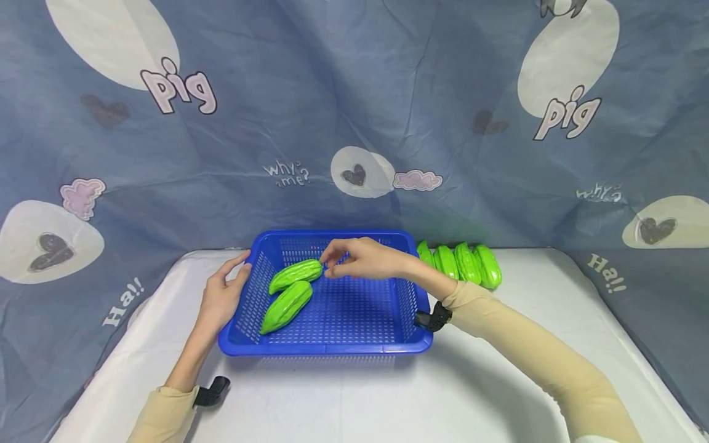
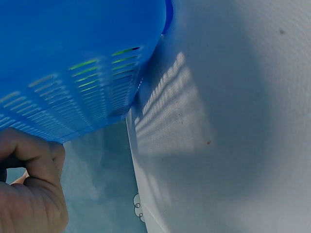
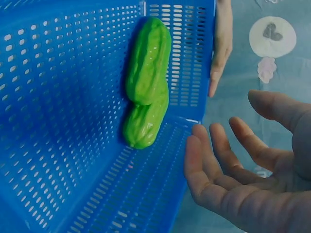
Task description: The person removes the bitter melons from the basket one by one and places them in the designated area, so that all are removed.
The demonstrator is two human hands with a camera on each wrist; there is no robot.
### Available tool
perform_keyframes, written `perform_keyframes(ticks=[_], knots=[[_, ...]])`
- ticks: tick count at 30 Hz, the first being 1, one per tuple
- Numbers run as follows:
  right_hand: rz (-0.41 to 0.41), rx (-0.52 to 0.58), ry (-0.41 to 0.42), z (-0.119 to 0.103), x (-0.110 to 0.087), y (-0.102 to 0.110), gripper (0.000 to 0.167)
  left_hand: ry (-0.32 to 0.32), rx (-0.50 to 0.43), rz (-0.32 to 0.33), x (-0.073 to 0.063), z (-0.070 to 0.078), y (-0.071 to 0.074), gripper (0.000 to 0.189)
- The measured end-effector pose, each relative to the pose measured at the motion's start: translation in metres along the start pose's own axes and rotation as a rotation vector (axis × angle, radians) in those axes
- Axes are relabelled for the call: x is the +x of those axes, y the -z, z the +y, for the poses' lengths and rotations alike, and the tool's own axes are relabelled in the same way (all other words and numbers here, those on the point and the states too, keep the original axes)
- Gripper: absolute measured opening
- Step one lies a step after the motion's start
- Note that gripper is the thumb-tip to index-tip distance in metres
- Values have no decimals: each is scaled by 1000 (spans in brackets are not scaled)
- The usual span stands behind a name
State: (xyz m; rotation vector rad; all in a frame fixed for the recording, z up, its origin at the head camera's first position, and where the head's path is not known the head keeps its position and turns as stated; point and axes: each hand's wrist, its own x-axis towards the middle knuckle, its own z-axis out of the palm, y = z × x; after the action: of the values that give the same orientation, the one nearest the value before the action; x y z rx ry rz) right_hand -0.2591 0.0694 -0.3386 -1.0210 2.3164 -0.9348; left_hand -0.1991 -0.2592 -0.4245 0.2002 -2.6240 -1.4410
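Two shiny green bitter melons (image 1: 287,307) with ridged skins lie in the left part of a blue plastic basket (image 1: 324,349). They lie against each other in the right wrist view, where the upper bitter melon (image 3: 149,60) overlaps the other. My right hand (image 1: 368,258) hovers over the basket near one melon's tip, its fingers loosely bent and nothing between them. In the right wrist view, the right hand's fingers (image 3: 194,167) are spread apart. My left hand (image 1: 218,301) touches the basket's left rim from outside, with thumb and forefinger extended.
Several more green bitter melons (image 1: 468,264) lie in a row on the white table (image 1: 354,400), just right of the basket and partly behind the right forearm. A blue-grey printed cloth (image 1: 310,92) hangs behind the table and along both sides.
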Motion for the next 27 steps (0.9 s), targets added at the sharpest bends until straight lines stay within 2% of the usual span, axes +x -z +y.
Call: perform_keyframes(ticks=[9,17,27], knots=[[-62,-17,22,0,18,-14,36,5,8,-3,1,-1,0,57],[-93,-93,23,2,36,-31,39,-7,14,1,1,-2,1,57],[-101,-189,87,4,55,-47,39,5,10,-4,1,0,1,57]])
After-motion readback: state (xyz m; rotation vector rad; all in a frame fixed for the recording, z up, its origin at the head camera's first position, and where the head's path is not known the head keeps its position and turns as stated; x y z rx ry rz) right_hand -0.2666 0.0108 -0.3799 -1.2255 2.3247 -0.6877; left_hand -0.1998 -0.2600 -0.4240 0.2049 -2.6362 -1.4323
